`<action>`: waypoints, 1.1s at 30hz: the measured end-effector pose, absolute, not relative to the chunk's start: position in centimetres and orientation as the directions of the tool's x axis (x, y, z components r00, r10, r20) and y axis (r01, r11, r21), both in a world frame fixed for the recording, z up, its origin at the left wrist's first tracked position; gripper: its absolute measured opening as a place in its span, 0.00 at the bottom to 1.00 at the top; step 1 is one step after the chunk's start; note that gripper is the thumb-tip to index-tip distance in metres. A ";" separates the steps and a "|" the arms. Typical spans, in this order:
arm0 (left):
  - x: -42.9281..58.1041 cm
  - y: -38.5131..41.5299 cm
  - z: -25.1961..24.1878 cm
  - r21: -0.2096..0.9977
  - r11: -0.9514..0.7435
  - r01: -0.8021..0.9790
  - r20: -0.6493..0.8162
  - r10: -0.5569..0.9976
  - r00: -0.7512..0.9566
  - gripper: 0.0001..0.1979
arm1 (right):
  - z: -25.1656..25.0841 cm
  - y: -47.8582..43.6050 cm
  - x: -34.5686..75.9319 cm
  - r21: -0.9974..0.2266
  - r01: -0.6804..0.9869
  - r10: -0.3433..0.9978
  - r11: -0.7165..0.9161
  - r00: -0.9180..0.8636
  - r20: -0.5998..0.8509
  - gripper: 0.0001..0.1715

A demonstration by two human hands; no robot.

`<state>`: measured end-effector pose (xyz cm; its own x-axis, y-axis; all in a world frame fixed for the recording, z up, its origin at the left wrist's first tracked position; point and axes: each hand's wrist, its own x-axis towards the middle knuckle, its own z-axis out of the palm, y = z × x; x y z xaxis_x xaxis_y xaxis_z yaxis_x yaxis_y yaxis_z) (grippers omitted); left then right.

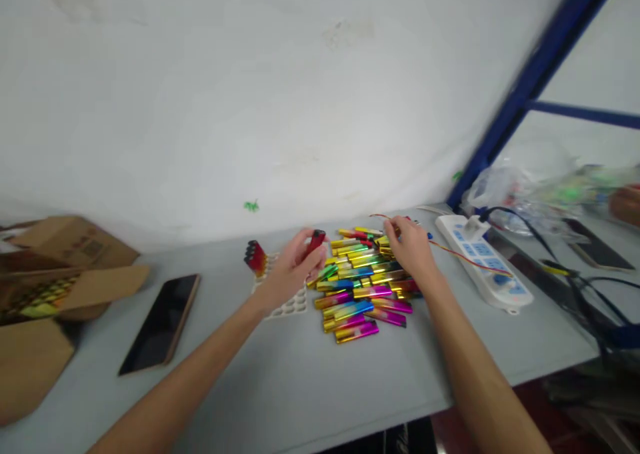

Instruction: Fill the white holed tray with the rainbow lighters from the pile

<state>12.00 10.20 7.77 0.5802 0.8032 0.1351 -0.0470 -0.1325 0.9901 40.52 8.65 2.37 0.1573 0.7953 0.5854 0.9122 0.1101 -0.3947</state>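
My left hand (293, 267) is closed round a red tube with a black end (316, 239), above the right part of a white tray with round holes (295, 305). Several red and yellow tubes with black tops (256, 259) stand upright at the tray's back left. Beside the tray lies a loose pile of shiny coloured tubes (357, 311), gold, pink, blue, green and red. My right hand (407, 244) is at the back right of the pile, fingers bent down over it. What those fingers hold, if anything, is hidden.
A phone (161, 324) and an open cardboard box (75, 241) are on the left. Right of the pile, a white power strip (483, 261) has plugs and cables. Behind it are plastic bags (520, 194), a second phone (597, 244) and another person's hand (626, 204).
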 end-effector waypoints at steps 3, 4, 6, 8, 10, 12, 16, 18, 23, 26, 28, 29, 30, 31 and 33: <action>8.8 9.0 5.7 0.996 0.012 -0.093 0.030 0.900 0.435 0.24 | 2.4 8.6 39.8 -0.395 0.908 0.791 0.138 0.139 0.596 0.21; 8.0 8.8 5.0 0.994 0.050 -0.101 -0.006 0.920 0.391 0.27 | 2.4 8.5 39.5 -0.394 0.908 0.791 0.144 0.134 0.597 0.22; 6.7 8.5 4.0 0.988 0.104 -0.112 -0.063 0.945 0.320 0.31 | 2.5 8.5 38.8 -0.393 0.907 0.793 0.152 0.125 0.596 0.24; 5.8 8.4 3.4 0.981 0.139 -0.135 -0.095 0.952 0.292 0.32 | 2.6 8.4 38.1 -0.396 0.905 0.797 0.155 0.122 0.592 0.27; 5.2 8.5 3.3 0.968 0.181 -0.175 -0.124 0.948 0.293 0.32 | 2.7 8.3 37.6 -0.393 0.906 0.802 0.157 0.116 0.586 0.30; 4.8 8.6 3.5 0.948 0.234 -0.215 -0.162 0.939 0.305 0.30 | 2.7 8.3 37.3 -0.379 0.912 0.808 0.156 0.103 0.580 0.32; 4.5 8.7 3.9 0.930 0.295 -0.221 -0.219 0.924 0.314 0.25 | 2.5 8.3 37.3 -0.354 0.924 0.814 0.145 0.092 0.574 0.35; 4.5 8.7 4.0 0.936 0.289 -0.203 -0.225 0.930 0.290 0.23 | 2.4 8.4 37.4 -0.353 0.925 0.821 0.142 0.089 0.564 0.35; 4.5 8.6 4.1 0.945 0.268 -0.187 -0.219 0.944 0.247 0.20 | 2.1 8.4 37.5 -0.363 0.925 0.828 0.114 0.114 0.549 0.36; 4.6 8.5 4.0 0.943 0.257 -0.212 -0.204 0.948 0.244 0.21 | 2.2 8.4 37.5 -0.362 0.924 0.828 0.125 0.104 0.551 0.36; 4.6 8.4 3.9 0.940 0.251 -0.230 -0.191 0.948 0.253 0.23 | 2.2 8.3 37.4 -0.360 0.923 0.827 0.135 0.095 0.554 0.36; 4.6 8.4 4.0 0.939 0.247 -0.239 -0.182 0.948 0.263 0.24 | 2.3 8.3 37.3 -0.362 0.922 0.826 0.138 0.094 0.556 0.36; 4.6 8.4 4.0 0.938 0.239 -0.250 -0.170 0.948 0.270 0.26 | 2.3 8.3 37.2 -0.367 0.919 0.827 0.143 0.093 0.555 0.36; 4.5 8.4 4.2 0.938 0.223 -0.264 -0.150 0.951 0.270 0.27 | 2.4 8.3 37.0 -0.373 0.915 0.829 0.151 0.089 0.552 0.35; 4.3 8.5 4.6 0.942 0.163 -0.292 -0.091 0.966 0.244 0.28 | 2.5 8.2 36.5 -0.390 0.903 0.836 0.182 0.067 0.545 0.32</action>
